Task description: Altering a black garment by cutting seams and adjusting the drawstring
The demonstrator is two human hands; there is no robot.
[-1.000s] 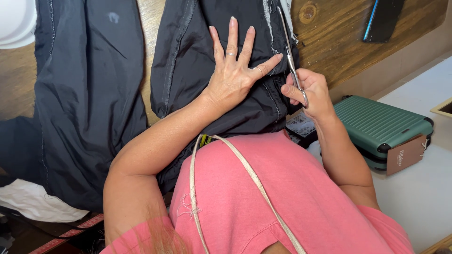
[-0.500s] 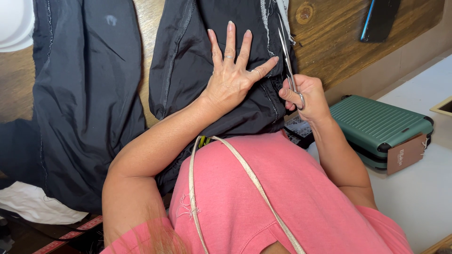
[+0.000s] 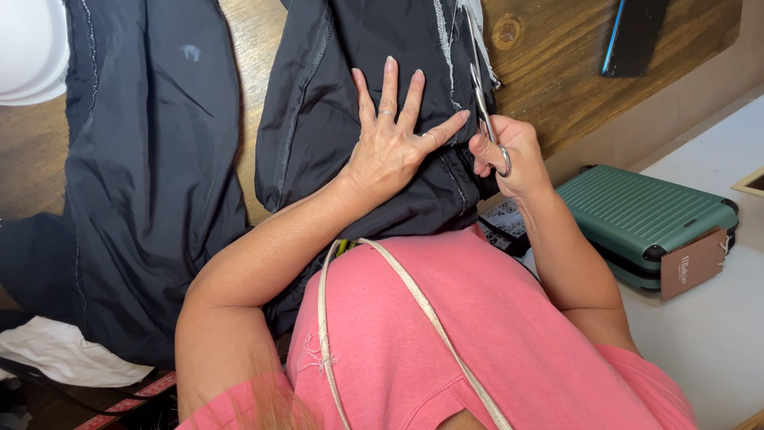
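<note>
The dark garment (image 3: 159,183) is the biggest thing in view, spread over the wooden table (image 3: 549,87) in two long panels that run away from the person; it serves as the landmark here. To the left of the garment sits a white rounded object (image 3: 28,48), and below its left panel lies a crumpled white cloth (image 3: 56,358). Right of the garment, off the table's edge, a green hard-shell case (image 3: 645,215) with a brown tag lies on a pale surface. A dark flat object (image 3: 633,36) with a blue edge lies beyond the garment's right panel on the wood.

The left hand (image 3: 390,147) lies flat on the garment's right panel, fingers spread wide and pressing the fabric down; it grips nothing. The right hand (image 3: 509,155) sits just at the garment's right edge, closed around the handles of a pair of scissors (image 3: 481,95), with fingers through the loops.

The scissors' long axis points away from the person, running along the stitched seam (image 3: 446,48) at the garment's right edge. The blades lie just right of the left thumb, so the seam runs between the two hands, with the right hand the nearer to it. Whether the blades are parted I cannot tell; they look nearly together.
</note>
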